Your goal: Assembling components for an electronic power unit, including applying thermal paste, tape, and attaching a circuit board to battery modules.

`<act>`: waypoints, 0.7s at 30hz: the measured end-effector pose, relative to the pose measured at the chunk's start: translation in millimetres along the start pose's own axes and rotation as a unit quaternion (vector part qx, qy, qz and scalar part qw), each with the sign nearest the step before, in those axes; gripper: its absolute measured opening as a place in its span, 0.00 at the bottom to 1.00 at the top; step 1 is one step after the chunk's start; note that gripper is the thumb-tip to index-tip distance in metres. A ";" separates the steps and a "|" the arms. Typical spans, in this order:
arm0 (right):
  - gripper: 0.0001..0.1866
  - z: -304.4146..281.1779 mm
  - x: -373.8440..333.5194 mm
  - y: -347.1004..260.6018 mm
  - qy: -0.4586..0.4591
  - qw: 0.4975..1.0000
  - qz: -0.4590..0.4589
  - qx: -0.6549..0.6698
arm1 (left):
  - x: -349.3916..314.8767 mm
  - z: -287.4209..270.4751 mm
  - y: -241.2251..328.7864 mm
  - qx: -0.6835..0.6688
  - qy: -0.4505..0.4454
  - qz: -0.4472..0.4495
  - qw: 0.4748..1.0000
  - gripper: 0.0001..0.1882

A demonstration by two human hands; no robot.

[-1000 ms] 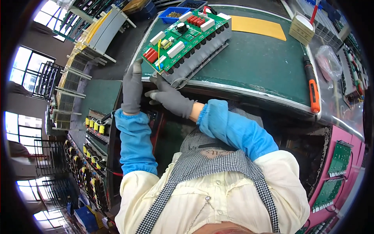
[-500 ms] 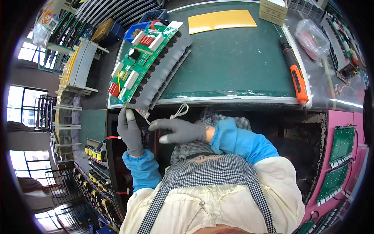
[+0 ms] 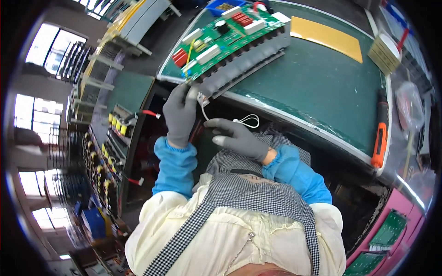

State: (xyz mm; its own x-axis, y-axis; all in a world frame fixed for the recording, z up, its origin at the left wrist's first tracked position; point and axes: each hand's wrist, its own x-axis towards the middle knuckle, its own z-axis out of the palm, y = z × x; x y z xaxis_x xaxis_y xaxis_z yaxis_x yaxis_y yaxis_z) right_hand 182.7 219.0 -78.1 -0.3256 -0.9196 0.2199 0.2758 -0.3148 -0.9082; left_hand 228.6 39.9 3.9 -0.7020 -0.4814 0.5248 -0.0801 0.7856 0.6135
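A green circuit board (image 3: 229, 38) carries white blocks, red parts and a black round capacitor, and is fixed along a grey finned heat sink (image 3: 248, 62). The assembly lies slanted on the bench's left part. At its near left corner my gloved left hand (image 3: 181, 115) is closed, thumb and fingertips pinching the board's end. Beside that thumb a white cable (image 3: 251, 120) leaves a small fitting and drops toward my gloved right hand (image 3: 239, 139), its loop showing behind the knuckles. That hand's index finger and thumb are apart. Whether its other fingers grip the cable is hidden.
On the green-topped bench (image 3: 317, 96) lie a yellow sheet (image 3: 327, 39) and an orange-and-black power screwdriver (image 3: 380, 133) by the right edge. A cardboard box (image 3: 385, 54) and plastic bag (image 3: 409, 108) are farther right. Left stands a rack of yellow-wrapped coils (image 3: 120, 123); a blue bin (image 3: 225, 6) is behind the board.
The whole view has turned, so the bench now slants down to the right. My left hand stays at the board's corner, and my right hand stays near the white cable.
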 end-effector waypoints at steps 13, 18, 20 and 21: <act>0.29 19.0 4.6 7.0 0.008 0.997 0.049 -0.052 | 7.9 -6.9 3.2 0.033 0.025 -0.006 0.999 0.19; 0.29 21.5 0.1 10.9 0.015 0.992 0.052 -0.112 | 12.4 -12.7 4.1 0.100 0.004 0.015 0.995 0.19; 0.28 22.1 -2.0 12.1 0.021 0.997 0.064 -0.045 | 13.9 -13.8 5.0 0.112 -0.010 0.008 0.994 0.19; 0.28 21.3 -2.7 12.5 0.022 0.997 0.064 -0.043 | 14.4 -13.7 5.7 0.116 -0.012 0.008 0.993 0.19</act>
State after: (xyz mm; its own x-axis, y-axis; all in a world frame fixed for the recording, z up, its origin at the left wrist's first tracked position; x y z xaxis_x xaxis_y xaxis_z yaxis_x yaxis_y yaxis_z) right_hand 206.3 212.6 -82.4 -0.3333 -0.9389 0.0861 0.2391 -0.1725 -0.9555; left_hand 227.7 32.0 23.0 -0.7205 -0.4613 0.5178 -0.2283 0.8628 0.4510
